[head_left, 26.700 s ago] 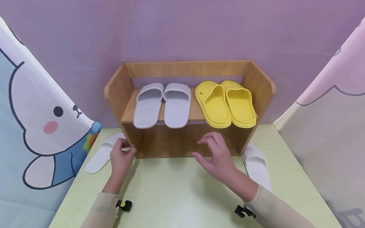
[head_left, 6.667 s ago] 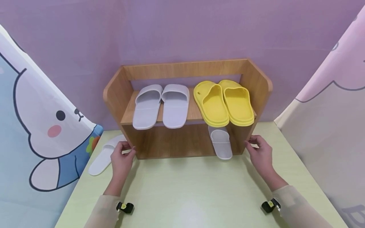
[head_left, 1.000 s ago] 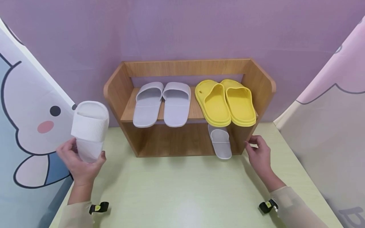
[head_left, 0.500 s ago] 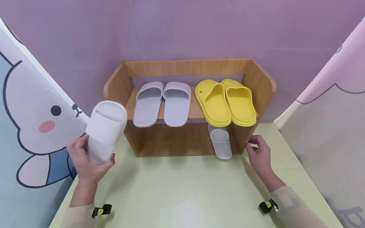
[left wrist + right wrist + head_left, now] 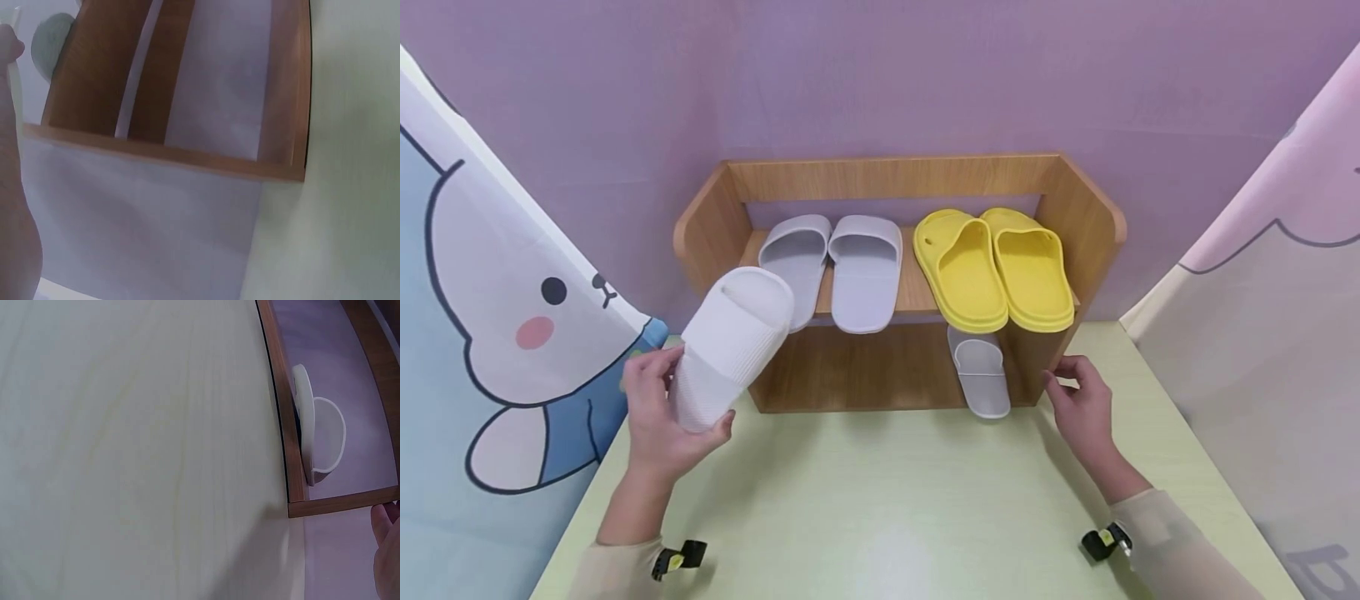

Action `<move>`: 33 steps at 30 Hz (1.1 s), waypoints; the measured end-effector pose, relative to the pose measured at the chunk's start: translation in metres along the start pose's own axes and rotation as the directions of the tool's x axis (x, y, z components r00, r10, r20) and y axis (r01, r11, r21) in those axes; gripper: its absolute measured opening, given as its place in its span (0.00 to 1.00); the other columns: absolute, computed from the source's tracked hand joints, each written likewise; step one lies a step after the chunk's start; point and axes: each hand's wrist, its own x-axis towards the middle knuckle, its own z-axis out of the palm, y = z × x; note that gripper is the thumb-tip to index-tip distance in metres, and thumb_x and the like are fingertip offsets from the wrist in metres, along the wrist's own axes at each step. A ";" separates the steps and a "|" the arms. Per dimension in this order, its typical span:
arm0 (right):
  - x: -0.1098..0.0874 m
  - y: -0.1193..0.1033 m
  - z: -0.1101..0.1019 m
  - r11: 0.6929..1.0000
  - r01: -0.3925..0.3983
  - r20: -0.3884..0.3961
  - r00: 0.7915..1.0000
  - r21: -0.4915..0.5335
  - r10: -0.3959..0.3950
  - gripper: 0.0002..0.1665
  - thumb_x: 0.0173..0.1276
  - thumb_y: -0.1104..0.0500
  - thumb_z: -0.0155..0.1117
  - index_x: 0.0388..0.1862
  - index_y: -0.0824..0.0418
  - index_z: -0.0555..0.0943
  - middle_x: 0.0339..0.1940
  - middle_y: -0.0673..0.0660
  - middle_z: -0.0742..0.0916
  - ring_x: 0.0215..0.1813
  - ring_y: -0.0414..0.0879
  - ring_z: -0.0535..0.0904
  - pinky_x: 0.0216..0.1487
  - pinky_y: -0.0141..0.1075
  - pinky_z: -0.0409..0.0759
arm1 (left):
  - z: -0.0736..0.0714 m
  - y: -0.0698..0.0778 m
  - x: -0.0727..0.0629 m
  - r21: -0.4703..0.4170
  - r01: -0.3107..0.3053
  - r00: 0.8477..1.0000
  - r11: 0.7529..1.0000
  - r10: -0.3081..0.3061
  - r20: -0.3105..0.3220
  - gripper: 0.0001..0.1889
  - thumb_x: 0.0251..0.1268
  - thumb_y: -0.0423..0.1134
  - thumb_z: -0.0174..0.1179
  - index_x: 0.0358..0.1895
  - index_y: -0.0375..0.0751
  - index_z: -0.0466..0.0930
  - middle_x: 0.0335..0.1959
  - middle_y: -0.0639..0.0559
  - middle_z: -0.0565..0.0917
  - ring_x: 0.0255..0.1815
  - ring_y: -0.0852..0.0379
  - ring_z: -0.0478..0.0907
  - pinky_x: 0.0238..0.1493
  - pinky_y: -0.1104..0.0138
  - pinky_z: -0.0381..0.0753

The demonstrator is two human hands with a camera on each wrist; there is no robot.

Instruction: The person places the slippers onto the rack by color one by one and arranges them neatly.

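My left hand (image 5: 662, 425) grips a white slide slipper (image 5: 730, 342) by its heel end, between thumb and fingers. It is tilted up in the air before the left side of the wooden shoe rack (image 5: 895, 179), its toe overlapping a grey slipper (image 5: 797, 258) in the head view. My right hand (image 5: 1082, 408) pinches the front edge of the rack's right side panel; its fingertips show at that panel in the right wrist view. On the lower level, at the right, lies a matching slipper (image 5: 985, 392), heel outward, also seen side-on as a slipper (image 5: 328, 434).
The upper shelf bears a second grey slipper (image 5: 865, 292) and a pair of yellow clogs (image 5: 966, 283), heels jutting over the front edge. The rack stands on a pale table (image 5: 880, 500) against a purple backdrop (image 5: 895, 75). Printed cloths (image 5: 505, 333) hang at both sides.
A slipper from the table's right now lies on the lower level. My left hand has let go of the rack, lifted the left slipper and carried it rightward. My right hand stays put lately.
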 end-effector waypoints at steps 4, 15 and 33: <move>0.000 0.000 -0.001 1.000 0.002 0.001 1.000 0.009 -0.002 0.10 0.71 0.79 0.69 0.50 0.78 0.81 0.42 0.70 0.89 0.45 0.36 0.84 0.45 0.19 0.83 | 0.002 0.009 0.003 -0.033 0.005 0.999 0.999 -0.003 0.053 0.55 0.45 0.60 0.74 0.74 0.24 0.72 0.63 0.20 0.69 0.69 0.63 0.62 0.57 0.72 0.68; 0.000 0.000 -0.001 1.000 0.013 -0.001 1.000 0.002 -0.013 0.10 0.71 0.80 0.69 0.50 0.78 0.81 0.42 0.70 0.89 0.45 0.34 0.84 0.45 0.18 0.83 | 0.016 0.020 0.003 -0.095 0.009 0.993 0.995 0.002 0.118 0.54 0.42 0.55 0.78 0.74 0.26 0.71 0.63 0.24 0.69 0.69 0.60 0.64 0.61 0.73 0.70; 0.001 0.002 0.000 1.000 0.012 -0.003 1.000 -0.008 -0.012 0.10 0.71 0.80 0.69 0.49 0.77 0.81 0.42 0.70 0.89 0.45 0.34 0.83 0.45 0.18 0.83 | 0.052 0.040 -0.007 -0.164 -0.079 0.967 0.983 0.116 0.226 0.52 0.49 0.61 0.75 0.73 0.27 0.73 0.61 0.29 0.72 0.63 0.44 0.69 0.63 0.69 0.70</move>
